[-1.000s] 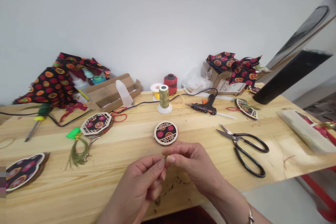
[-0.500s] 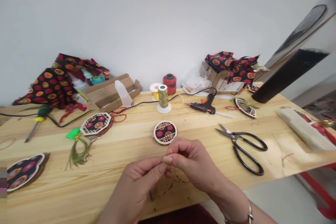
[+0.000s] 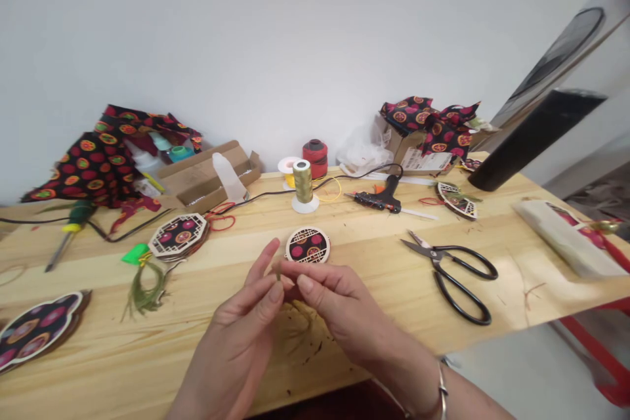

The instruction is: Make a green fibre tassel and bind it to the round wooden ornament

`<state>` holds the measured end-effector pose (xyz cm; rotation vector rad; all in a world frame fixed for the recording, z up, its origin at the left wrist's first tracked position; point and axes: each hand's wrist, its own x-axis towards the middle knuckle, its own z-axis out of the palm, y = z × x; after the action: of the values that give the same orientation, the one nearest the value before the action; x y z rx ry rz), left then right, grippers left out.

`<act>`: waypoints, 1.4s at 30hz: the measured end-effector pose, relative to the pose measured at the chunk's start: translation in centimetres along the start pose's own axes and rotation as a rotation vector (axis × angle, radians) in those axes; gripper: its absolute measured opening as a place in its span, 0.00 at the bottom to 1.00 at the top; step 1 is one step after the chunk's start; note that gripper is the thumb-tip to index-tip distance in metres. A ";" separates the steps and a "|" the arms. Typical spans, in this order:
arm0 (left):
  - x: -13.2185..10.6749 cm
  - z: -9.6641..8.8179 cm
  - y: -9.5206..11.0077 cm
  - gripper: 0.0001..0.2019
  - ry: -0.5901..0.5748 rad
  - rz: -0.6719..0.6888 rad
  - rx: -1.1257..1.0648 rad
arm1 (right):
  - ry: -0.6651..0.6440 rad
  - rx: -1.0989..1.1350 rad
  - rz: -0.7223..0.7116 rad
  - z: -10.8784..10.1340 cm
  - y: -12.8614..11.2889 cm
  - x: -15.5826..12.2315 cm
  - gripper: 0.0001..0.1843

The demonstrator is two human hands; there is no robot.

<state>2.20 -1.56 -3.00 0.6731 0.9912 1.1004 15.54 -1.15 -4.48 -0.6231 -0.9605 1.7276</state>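
Above the table (image 3: 394, 275), both hands (image 3: 295, 302) pinch thread (image 3: 278, 273).

Single head cam, looks forward and down across the wooden surface (image 3: 394, 275) toward the white wall; hands close at bottom centre, scissors (image 3: 455, 270) right of them.

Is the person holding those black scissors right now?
No, the black scissors lie on the wooden table, apart from the right hand and the left hand, which pinch something small together.
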 end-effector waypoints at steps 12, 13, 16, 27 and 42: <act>0.3 -0.2 -0.1 0.05 0.009 -0.026 -0.085 | 0.086 -0.408 0.033 0.3 -0.3 -0.3 0.10; 0.3 -0.3 -0.1 0.04 0.014 -0.044 -0.101 | 0.094 -0.435 0.026 0.2 -0.3 -0.3 0.10; 0.2 -0.5 0.1 0.02 0.037 -0.094 -0.166 | 0.086 -0.476 0.023 -0.2 -0.7 -0.5 0.11; 0.9 -0.9 1.0 0.06 0.071 -0.045 -0.242 | 0.183 -0.619 0.157 -2.2 -1.8 -1.3 0.14; 1.0 -1.8 0.7 0.03 0.040 -0.079 -0.217 | 0.332 -0.639 0.119 -3.5 -2.6 -1.9 0.14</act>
<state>0.44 -0.44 -3.46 0.4344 0.9090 1.1355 20.24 -1.45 -4.29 -1.3560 -1.2518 1.3371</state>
